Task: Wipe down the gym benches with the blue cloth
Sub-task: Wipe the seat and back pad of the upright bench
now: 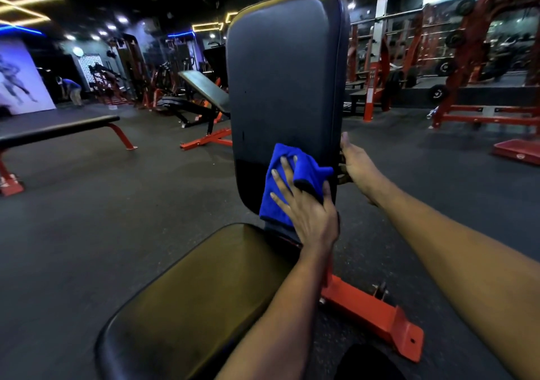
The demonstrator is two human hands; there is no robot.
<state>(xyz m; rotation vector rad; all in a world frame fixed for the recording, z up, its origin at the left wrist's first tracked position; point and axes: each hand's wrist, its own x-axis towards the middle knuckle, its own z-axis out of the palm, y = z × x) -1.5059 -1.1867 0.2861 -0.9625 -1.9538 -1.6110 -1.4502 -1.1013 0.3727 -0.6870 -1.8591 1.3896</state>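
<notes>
An adjustable gym bench stands in front of me, with its black backrest (286,81) raised upright and its black seat pad (198,298) below. My left hand (306,213) presses the blue cloth (277,192) flat against the lower backrest, fingers spread straight. A fold of the cloth bunches between my index finger and thumb. My right hand (355,163) grips the backrest's right edge, thumb pointing up along the side and fingers hidden behind the pad.
The bench's orange base frame (377,312) sticks out on the floor at the lower right. A flat bench (55,131) stands at the left and an incline bench (204,90) behind. Red racks (467,67) fill the right background. A person (71,90) bends over far left.
</notes>
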